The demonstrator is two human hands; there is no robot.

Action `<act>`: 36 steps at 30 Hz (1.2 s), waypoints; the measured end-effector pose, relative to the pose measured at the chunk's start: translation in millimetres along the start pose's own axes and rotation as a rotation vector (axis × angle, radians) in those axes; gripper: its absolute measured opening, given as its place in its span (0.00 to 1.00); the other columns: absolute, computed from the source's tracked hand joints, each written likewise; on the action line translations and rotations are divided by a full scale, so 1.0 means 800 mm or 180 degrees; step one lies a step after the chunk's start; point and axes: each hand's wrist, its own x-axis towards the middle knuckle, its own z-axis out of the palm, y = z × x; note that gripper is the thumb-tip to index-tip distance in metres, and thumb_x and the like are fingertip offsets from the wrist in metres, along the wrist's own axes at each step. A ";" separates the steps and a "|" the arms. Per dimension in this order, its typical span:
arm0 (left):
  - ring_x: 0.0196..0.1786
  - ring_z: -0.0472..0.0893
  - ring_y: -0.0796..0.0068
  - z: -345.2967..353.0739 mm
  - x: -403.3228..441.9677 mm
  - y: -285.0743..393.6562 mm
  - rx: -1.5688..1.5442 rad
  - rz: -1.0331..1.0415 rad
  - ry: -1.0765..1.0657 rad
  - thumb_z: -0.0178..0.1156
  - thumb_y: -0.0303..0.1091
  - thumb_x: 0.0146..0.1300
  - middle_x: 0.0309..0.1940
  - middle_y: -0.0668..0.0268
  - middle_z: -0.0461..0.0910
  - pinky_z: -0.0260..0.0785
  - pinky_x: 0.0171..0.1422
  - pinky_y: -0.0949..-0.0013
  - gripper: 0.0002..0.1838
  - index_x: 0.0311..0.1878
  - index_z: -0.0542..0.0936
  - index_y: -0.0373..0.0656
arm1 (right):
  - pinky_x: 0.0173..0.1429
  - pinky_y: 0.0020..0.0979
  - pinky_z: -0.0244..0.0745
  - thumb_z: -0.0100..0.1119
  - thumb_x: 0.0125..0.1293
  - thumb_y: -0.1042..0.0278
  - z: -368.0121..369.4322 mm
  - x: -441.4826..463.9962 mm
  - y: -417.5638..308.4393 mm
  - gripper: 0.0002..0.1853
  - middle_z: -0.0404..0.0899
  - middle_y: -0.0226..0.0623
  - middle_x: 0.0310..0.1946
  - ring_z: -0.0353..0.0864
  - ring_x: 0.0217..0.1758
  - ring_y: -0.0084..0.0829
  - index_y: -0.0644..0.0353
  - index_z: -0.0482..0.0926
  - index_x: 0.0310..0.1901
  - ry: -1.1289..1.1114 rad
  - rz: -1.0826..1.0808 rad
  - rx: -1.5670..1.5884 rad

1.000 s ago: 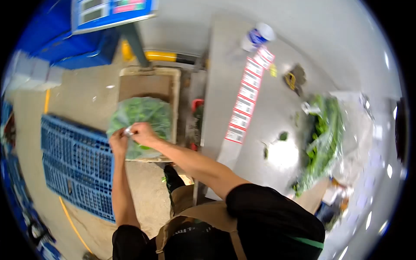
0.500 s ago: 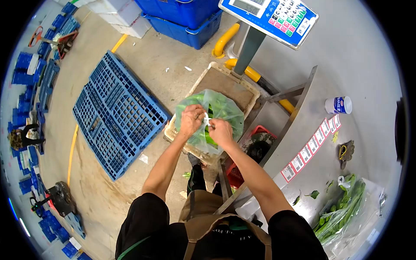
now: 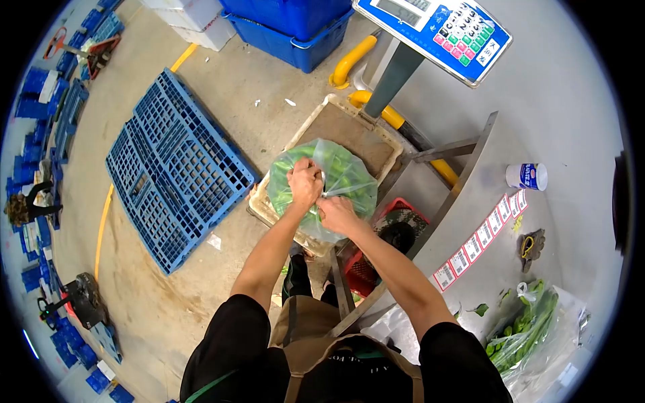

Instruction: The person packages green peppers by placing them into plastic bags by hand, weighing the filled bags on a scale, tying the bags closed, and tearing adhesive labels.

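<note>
A clear plastic bag (image 3: 355, 180) full of green vegetables rests on the scale's platform (image 3: 363, 131). My left hand (image 3: 306, 183) is closed on the bag's gathered neck at the top. Just below and to the right, my right hand (image 3: 337, 213) pinches the same twisted plastic. A small whitish bit of the neck shows between the two hands; my fingers hide the rest. The vegetables look blurred through the plastic, so their kind is unclear.
The scale's display (image 3: 430, 30) stands beyond the platform. A steel table (image 3: 484, 316) on the right bears a label strip (image 3: 472, 247), a cup (image 3: 527, 176), a glove (image 3: 531, 250) and bagged greens (image 3: 524, 329). A blue pallet (image 3: 181, 171) lies left; blue crates (image 3: 289, 43) stand behind.
My hands have come closer together at the bag's neck, the right one shifting slightly left and down. Less white plastic shows between them. The view has shifted a little.
</note>
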 end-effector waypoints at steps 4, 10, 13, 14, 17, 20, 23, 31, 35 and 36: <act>0.41 0.77 0.61 -0.003 0.007 0.008 0.0274 0.0148 0.0036 0.58 0.27 0.44 0.32 0.64 0.77 0.67 0.43 0.58 0.05 0.24 0.83 0.44 | 0.42 0.46 0.70 0.54 0.48 0.76 -0.001 -0.007 0.001 0.08 0.79 0.48 0.26 0.79 0.31 0.48 0.62 0.78 0.33 -0.0134 -0.0067 -0.0179; 0.35 0.77 0.57 0.004 0.007 -0.015 0.0271 0.0431 0.0354 0.58 0.25 0.43 0.30 0.62 0.77 0.70 0.39 0.58 0.07 0.26 0.83 0.44 | 0.38 0.45 0.71 0.52 0.48 0.77 0.009 -0.009 -0.009 0.07 0.77 0.47 0.22 0.79 0.29 0.45 0.62 0.77 0.31 0.0148 -0.0295 -0.0616; 0.34 0.78 0.55 0.013 0.008 -0.016 0.0110 0.0836 0.0556 0.58 0.24 0.39 0.30 0.62 0.79 0.72 0.37 0.58 0.09 0.26 0.82 0.47 | 0.39 0.44 0.72 0.56 0.46 0.76 0.005 -0.016 -0.016 0.07 0.78 0.41 0.24 0.80 0.30 0.40 0.58 0.80 0.29 -0.0074 -0.0193 -0.0881; 0.39 0.78 0.52 0.010 0.005 -0.014 0.0017 0.0631 0.0246 0.59 0.24 0.46 0.35 0.54 0.79 0.71 0.45 0.58 0.07 0.30 0.83 0.44 | 0.32 0.38 0.73 0.56 0.46 0.73 0.009 -0.027 -0.016 0.04 0.78 0.39 0.22 0.80 0.28 0.37 0.57 0.79 0.25 -0.0111 -0.0676 -0.1393; 0.44 0.78 0.52 0.002 0.010 -0.018 0.0251 0.0833 -0.0155 0.59 0.25 0.50 0.40 0.52 0.79 0.70 0.48 0.57 0.08 0.35 0.82 0.43 | 0.42 0.44 0.73 0.51 0.49 0.78 -0.012 -0.088 -0.079 0.10 0.77 0.45 0.37 0.79 0.36 0.45 0.63 0.77 0.34 -0.0668 -0.0648 -0.0403; 0.43 0.78 0.52 -0.064 -0.002 0.076 0.0567 0.0463 -0.0350 0.59 0.26 0.51 0.39 0.52 0.79 0.70 0.47 0.58 0.10 0.38 0.81 0.41 | 0.42 0.43 0.72 0.50 0.52 0.78 -0.022 -0.161 -0.088 0.15 0.74 0.44 0.42 0.76 0.43 0.41 0.63 0.74 0.44 0.0800 -0.0612 0.0073; 0.40 0.77 0.51 -0.074 -0.058 0.155 -0.0273 0.0894 -0.0489 0.58 0.21 0.50 0.38 0.53 0.78 0.70 0.46 0.57 0.11 0.39 0.80 0.39 | 0.43 0.40 0.72 0.50 0.53 0.78 -0.091 -0.243 -0.083 0.16 0.75 0.40 0.39 0.75 0.40 0.42 0.61 0.74 0.46 0.2019 -0.0464 0.0194; 0.51 0.70 0.60 -0.044 -0.242 0.348 0.0085 0.1870 -0.1350 0.68 0.42 0.47 0.47 0.60 0.73 0.59 0.52 0.58 0.27 0.48 0.74 0.38 | 0.40 0.36 0.73 0.54 0.56 0.82 -0.161 -0.392 -0.018 0.13 0.75 0.43 0.37 0.76 0.38 0.43 0.64 0.76 0.44 0.3679 0.1422 0.0542; 0.50 0.69 0.61 -0.031 -0.260 0.350 0.0078 0.1794 -0.1147 0.67 0.38 0.48 0.45 0.63 0.73 0.58 0.50 0.59 0.23 0.48 0.77 0.39 | 0.39 0.35 0.73 0.54 0.57 0.82 -0.132 -0.418 0.008 0.12 0.75 0.43 0.38 0.76 0.37 0.44 0.64 0.76 0.43 0.3674 0.1493 0.0479; 0.49 0.70 0.61 -0.028 -0.260 0.349 0.0078 0.1740 -0.1116 0.67 0.37 0.48 0.45 0.63 0.73 0.58 0.50 0.60 0.22 0.47 0.77 0.40 | 0.40 0.36 0.73 0.54 0.56 0.82 -0.125 -0.420 0.013 0.12 0.75 0.43 0.38 0.76 0.37 0.44 0.64 0.76 0.43 0.3660 0.1517 0.0480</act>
